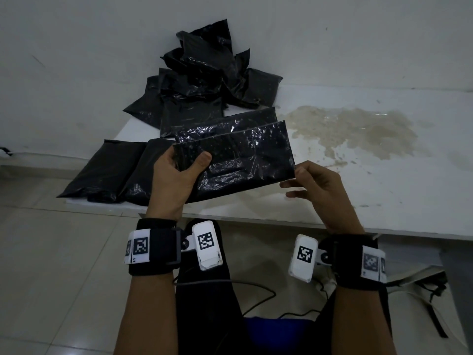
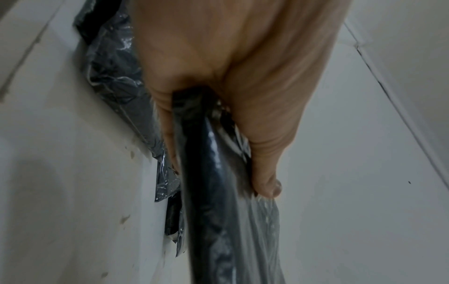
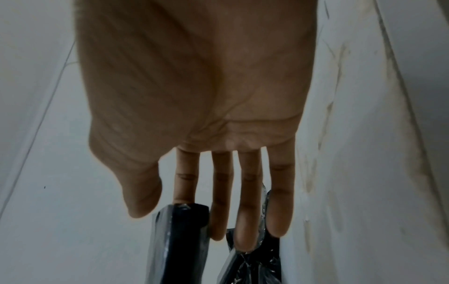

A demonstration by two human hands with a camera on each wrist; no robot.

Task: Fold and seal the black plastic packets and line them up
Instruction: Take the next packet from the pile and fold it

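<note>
A white bench (image 1: pixel 384 180) with a brownish dried stain (image 1: pixel 358 129) at centre right runs across the middle of the head view, pale floor tiles below it and a bare white wall behind. At upper centre sits a loose heap of crumpled black plastic packets (image 1: pixel 202 73), and at left centre two flat, finished-looking black packets (image 1: pixel 107 170) lie side by side on the bench. Front and centre, the wide glossy black plastic packet in hand (image 1: pixel 238 155) is held up above the bench's near edge. The left hand (image 1: pixel 176 180) grips its left end, thumb pressed on the near face and fingers (image 2: pixel 165 119) wrapped behind. The right hand (image 1: pixel 314 188) is at the lower right corner, thumb and index finger meeting at the packet's edge, the other fingers (image 3: pixel 248 211) straight and spread; from the wrist view I cannot tell how firmly that corner is pinched. This looks like the fold being set up. To do it well, I'd keep the left grip firm as the anchor, pull the film taut with the right so the wrinkles flatten, bring the edges square, then crease along the whole length before sealing. Slack film is the risk: it would fold crooked.
</note>
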